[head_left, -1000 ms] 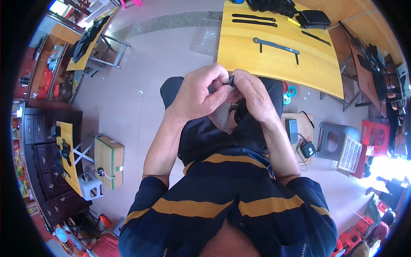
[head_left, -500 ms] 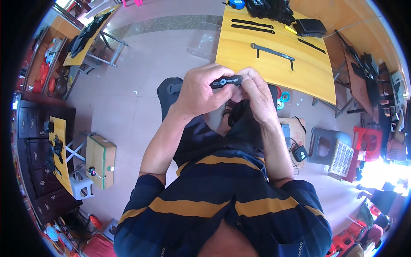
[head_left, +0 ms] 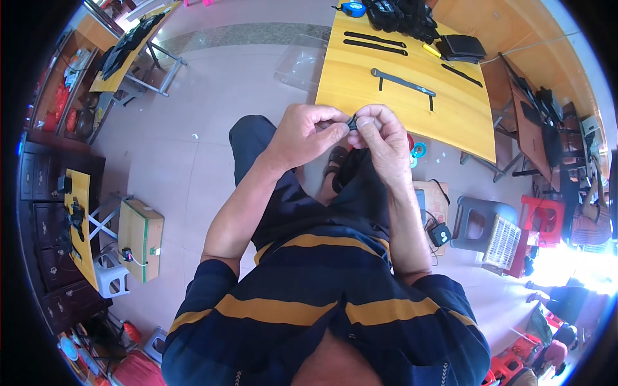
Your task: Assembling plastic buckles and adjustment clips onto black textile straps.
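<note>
A black strap [head_left: 353,123] is pinched between my two hands in front of the table's near edge. My left hand [head_left: 306,136] closes thumb and fingers on its left side. The fingertips of my right hand [head_left: 384,138] press together on its right side. Only a small dark part of the strap shows, turned edge-on; my fingers cover the rest. Just beyond, on the yellow table [head_left: 347,80], lies a dark grey strap [head_left: 402,82] with a ring at one end and two short black strips under it.
Farther back on the table are two black straps [head_left: 375,43], another strap [head_left: 461,75], a yellow-handled tool [head_left: 431,51], a black stack [head_left: 462,48], a black heap [head_left: 402,19] and a blue tape measure [head_left: 353,9]. A cardboard box [head_left: 141,241] stands at left; a grey stool [head_left: 483,222] at right.
The strap has turned from its broad face to edge-on, and its ringed end no longer shows by my left hand. My right hand has shifted slightly; the view has moved a little.
</note>
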`<state>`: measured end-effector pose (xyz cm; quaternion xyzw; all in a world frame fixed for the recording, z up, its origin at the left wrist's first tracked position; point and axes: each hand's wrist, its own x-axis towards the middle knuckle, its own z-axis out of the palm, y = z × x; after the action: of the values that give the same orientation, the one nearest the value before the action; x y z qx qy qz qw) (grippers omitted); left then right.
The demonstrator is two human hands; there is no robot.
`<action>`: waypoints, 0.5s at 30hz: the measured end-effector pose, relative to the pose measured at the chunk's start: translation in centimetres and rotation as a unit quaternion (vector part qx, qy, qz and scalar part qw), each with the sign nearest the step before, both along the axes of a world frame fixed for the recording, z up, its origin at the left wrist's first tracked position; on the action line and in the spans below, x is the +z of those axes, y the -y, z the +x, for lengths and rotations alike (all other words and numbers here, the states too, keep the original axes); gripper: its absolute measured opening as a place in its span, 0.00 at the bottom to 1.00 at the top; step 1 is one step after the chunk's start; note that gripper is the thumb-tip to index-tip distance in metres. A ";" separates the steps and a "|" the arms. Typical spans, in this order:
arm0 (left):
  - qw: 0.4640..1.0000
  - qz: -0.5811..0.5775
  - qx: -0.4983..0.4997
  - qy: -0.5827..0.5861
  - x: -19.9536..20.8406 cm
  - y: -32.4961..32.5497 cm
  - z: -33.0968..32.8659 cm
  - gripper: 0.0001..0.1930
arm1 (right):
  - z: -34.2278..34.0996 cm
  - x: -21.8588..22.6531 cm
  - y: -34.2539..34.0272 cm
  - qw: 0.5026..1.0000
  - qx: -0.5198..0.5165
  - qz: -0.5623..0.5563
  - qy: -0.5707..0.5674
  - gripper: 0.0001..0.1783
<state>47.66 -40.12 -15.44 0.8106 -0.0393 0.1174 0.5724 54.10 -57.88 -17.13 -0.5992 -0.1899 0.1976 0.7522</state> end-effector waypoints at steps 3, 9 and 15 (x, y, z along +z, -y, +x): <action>1.000 0.003 0.009 0.005 -0.2 0.2 0.0 0.11 | 0.1 -0.3 -0.1 1.000 -0.011 -0.006 0.002 0.07; 0.988 0.119 0.067 0.064 0.6 1.2 -0.1 0.07 | 0.1 -0.3 -0.2 0.998 -0.043 -0.047 0.020 0.03; 0.996 0.077 -0.007 -0.052 0.8 0.7 -0.1 0.05 | 0.6 -0.4 0.7 0.999 -0.002 -0.043 -0.006 0.02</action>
<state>47.54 -40.83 -14.63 0.8572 -0.0243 0.0673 0.5101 54.68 -58.59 -17.52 -0.6299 -0.1751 0.2078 0.7276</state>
